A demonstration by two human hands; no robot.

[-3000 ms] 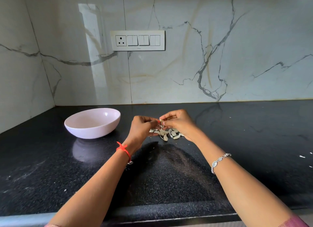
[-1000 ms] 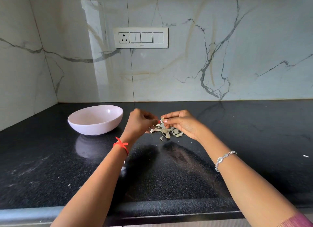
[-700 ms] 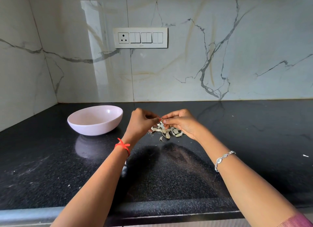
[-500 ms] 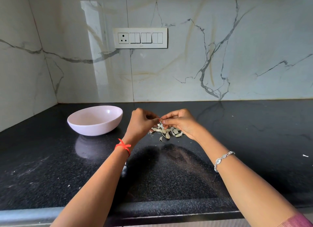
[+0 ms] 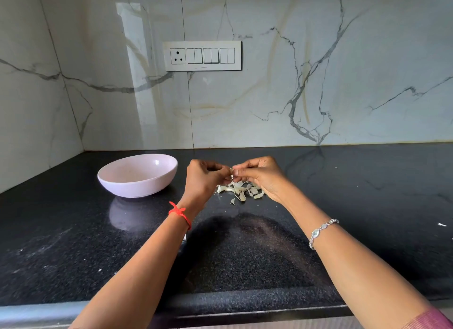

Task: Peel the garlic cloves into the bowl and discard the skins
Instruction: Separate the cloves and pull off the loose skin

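Note:
My left hand (image 5: 202, 179) and my right hand (image 5: 259, 175) meet fingertip to fingertip above the black counter (image 5: 245, 260). Between them they pinch a small garlic clove (image 5: 231, 172), mostly hidden by the fingers. Under the hands lies a small heap of pale garlic skins and pieces (image 5: 241, 190). A pale pink bowl (image 5: 137, 174) stands on the counter to the left of my left hand, and what I see of its inside holds nothing.
The counter runs into a corner of marble wall on the left and behind. A white switch panel (image 5: 203, 55) is on the back wall. A few white flecks (image 5: 441, 224) lie at the far right. The counter's front edge is near my elbows.
Both hands have stayed over the heap, working the clove with small finger movements. The bowl and the heap are where they were.

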